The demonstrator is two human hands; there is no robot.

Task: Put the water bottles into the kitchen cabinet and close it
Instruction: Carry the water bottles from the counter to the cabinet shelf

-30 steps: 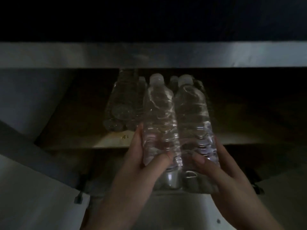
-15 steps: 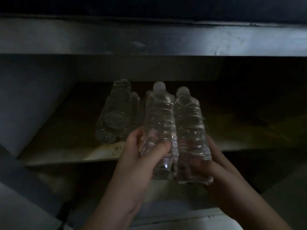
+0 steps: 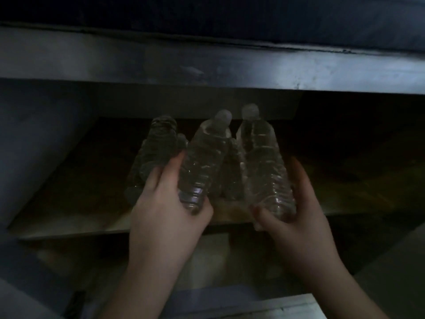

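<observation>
Bottles, 2 of them, stand at frame centre: left hand (image 3: 170,210) curls round the left bottle (image 3: 202,162), right hand (image 3: 296,217) round the right bottle (image 3: 264,166), both gripped at the base.

Two bottles lie side by side over the front edge of the cabinet shelf (image 3: 69,212), caps pointing to the back. The left bottle (image 3: 202,162) is in the left hand (image 3: 170,203). The right bottle (image 3: 264,166) is in the right hand (image 3: 296,217). More bottles (image 3: 154,153) lie on the shelf, left of these two and further back.
</observation>
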